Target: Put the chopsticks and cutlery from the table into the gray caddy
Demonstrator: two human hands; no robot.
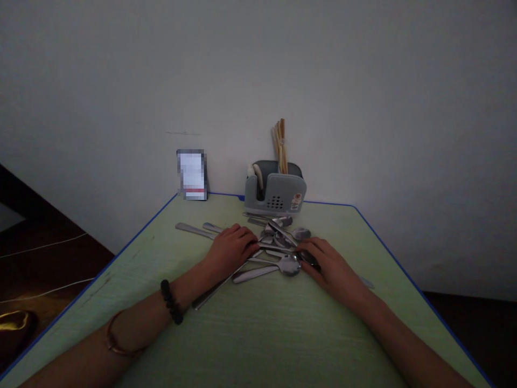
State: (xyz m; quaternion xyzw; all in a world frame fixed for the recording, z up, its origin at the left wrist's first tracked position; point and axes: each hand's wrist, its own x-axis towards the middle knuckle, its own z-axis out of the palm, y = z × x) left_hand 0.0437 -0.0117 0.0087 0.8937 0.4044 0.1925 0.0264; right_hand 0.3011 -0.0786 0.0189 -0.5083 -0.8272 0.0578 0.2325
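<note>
A heap of several steel spoons [278, 242] and other cutlery lies on the pale green table [262, 334], in front of a grey utensil holder [275, 195]. My left hand [231, 249] lies palm down on the handles at the heap's left side, fingers curled over them. My right hand [329, 265] rests on the heap's right side, its fingers pressed on a spoon [289, 264] by its bowl. One long handle [218, 288] sticks out towards me from under my left hand.
Wooden chopsticks [280, 144] and a white utensil stand in the holder, which sits against the white wall. A small upright card [191, 174] stands at the table's back left. The table has a blue edge [133, 233]; dark floor with cables lies to the left.
</note>
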